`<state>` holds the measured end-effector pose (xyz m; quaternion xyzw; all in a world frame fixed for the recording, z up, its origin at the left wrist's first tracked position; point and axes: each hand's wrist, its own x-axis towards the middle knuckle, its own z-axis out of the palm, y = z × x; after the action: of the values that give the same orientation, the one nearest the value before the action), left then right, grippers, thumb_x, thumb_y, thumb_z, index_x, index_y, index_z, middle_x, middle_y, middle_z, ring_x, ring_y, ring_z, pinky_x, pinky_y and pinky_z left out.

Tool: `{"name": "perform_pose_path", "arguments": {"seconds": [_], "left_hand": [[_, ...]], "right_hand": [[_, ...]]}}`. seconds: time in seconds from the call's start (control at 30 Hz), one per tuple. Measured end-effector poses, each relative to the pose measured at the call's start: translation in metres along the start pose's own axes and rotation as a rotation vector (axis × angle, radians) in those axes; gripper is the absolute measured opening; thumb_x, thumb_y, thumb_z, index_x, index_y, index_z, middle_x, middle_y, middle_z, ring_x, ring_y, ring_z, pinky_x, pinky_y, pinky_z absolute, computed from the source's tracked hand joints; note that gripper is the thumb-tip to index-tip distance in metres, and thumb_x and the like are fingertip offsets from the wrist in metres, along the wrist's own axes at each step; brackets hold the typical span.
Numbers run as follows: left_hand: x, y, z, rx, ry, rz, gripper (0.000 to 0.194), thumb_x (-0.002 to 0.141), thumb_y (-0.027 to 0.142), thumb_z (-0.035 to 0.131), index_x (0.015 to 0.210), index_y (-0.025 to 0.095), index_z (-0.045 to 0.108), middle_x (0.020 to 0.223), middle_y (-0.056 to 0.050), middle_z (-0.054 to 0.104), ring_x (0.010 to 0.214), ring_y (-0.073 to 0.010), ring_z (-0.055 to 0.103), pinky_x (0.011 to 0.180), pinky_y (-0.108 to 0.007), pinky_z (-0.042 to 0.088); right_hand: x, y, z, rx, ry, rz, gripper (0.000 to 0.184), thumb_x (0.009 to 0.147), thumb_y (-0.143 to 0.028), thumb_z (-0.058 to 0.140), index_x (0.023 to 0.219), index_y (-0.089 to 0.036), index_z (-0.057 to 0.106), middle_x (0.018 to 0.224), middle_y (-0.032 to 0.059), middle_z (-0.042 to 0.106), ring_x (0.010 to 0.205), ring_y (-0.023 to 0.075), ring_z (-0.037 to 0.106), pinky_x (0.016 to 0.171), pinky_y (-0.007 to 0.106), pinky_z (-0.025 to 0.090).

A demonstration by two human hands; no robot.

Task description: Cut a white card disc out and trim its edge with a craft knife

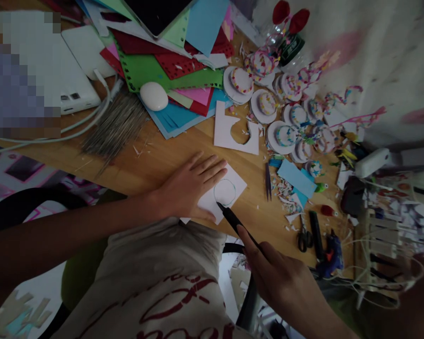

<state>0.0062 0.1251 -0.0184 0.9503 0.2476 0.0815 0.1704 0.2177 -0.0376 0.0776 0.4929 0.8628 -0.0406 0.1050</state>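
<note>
My left hand (pixel 199 186) lies flat on a white square of paper or thin board (pixel 238 182), fingers spread, pressing it to the table near the front edge. A circle outline (pixel 235 192) in thin blue-green line is drawn on this piece. Closed around a black pen-shaped tool (pixel 233 220), my right hand (pixel 272 266) has its index finger stretched along the shaft. The tool's narrow tip is at the lower left of the circle's line; whether it is a knife or a pen I cannot tell.
Behind lies a white board with a round cut-out (pixel 221 134). Several small decorated hats (pixel 285 134) stand at the back right. Tweezers (pixel 267 181), paper scraps, scissors (pixel 305 238) and a blue glue gun (pixel 334 254) lie right. Coloured sheets (pixel 137 66) and thin wires (pixel 116 122) are left.
</note>
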Motion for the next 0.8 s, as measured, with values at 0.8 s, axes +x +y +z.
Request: {"name": "perform_pose_path", "arguments": {"seconds": [0.8], "left_hand": [[0.003, -0.003, -0.004, -0.070, -0.077, 0.023, 0.106, 0.078, 0.081, 0.045, 0.153, 0.009, 0.024, 0.163, -0.015, 0.016, 0.150, -0.0332, 0.010, 0.121, -0.053, 0.001]], "right_hand": [[0.015, 0.063, -0.016, -0.115, -0.071, -0.370, 0.057, 0.089, -0.004, 0.031, 0.146, -0.002, 0.034, 0.078, 0.0062, 0.054, 0.060, 0.0189, 0.051, 0.051, 0.033, 0.033]]}}
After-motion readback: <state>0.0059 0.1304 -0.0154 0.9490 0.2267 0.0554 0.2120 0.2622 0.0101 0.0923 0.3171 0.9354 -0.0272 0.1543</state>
